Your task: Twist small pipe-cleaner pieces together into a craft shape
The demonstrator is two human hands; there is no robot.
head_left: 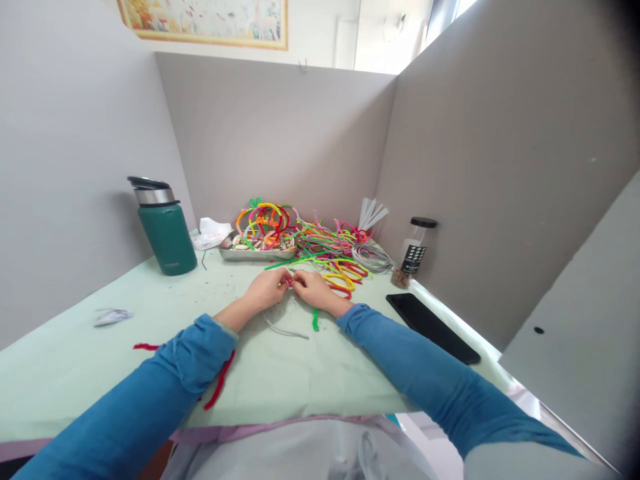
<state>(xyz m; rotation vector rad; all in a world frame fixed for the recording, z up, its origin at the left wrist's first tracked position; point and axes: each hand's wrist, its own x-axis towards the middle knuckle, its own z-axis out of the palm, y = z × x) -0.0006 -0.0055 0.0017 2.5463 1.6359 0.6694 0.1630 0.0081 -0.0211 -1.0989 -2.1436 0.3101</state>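
My left hand (265,290) and my right hand (314,291) meet over the middle of the table, fingertips pinched together. Between them shows a small pink piece (289,283), mostly hidden by the fingers; it may be pipe cleaner, but its kind is unclear. Both hands are closed on it. Just below lie a thin grey wire (287,331) and a short green pipe cleaner (315,320). A red pipe cleaner (219,383) is partly under my left sleeve. Beyond the hands, yellow and red bent pipe cleaners (345,275) rest near a colourful pile (325,237).
A metal tray (257,255) holds loose bits and looped pipe-cleaner shapes. The green bottle (169,237) stands left, beside white tissue (213,230). On the right are a wire coil (373,258), a black-capped jar (413,253) and a black phone (433,327). Grey partitions (280,127) enclose the table.
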